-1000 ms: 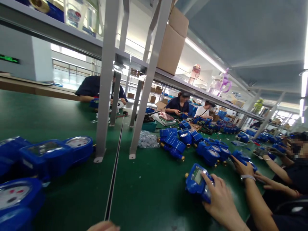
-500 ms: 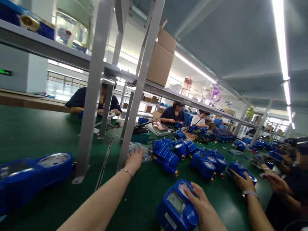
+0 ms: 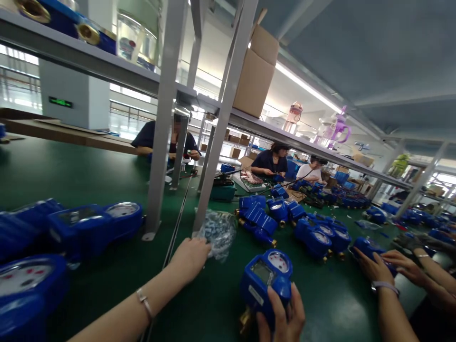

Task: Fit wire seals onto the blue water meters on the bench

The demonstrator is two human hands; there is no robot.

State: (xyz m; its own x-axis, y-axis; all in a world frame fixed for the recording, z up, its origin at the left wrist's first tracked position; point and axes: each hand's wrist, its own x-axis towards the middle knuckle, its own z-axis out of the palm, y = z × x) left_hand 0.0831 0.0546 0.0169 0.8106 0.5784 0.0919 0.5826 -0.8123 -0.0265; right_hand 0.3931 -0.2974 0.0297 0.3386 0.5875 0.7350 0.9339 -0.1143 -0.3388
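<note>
My right hand (image 3: 285, 313) grips a blue water meter (image 3: 265, 282) at its near end. The meter has a small grey display, a round white dial and a brass fitting at the lower left. My left hand (image 3: 190, 259) is at the near left edge of a clear plastic bag (image 3: 218, 235) of small grey-blue parts. Its fingers are curled together, and whatever they hold, if anything, is hidden. A bracelet circles the left wrist. Beyond the right hand, several blue meters (image 3: 317, 237) lie in a group on the green table (image 3: 320, 294).
Two grey shelf posts (image 3: 162, 142) rise from the table ahead. More blue meters (image 3: 78, 228) lie at the left. A co-worker's hands (image 3: 377, 268) hold another meter at the right. A shelf above carries a cardboard box (image 3: 256, 71) and bottles. Other people sit across the table.
My left hand has drawn back from on top of the bag to its near edge. My right hand has shifted from the meter's dial side to its near end. The view has swung left.
</note>
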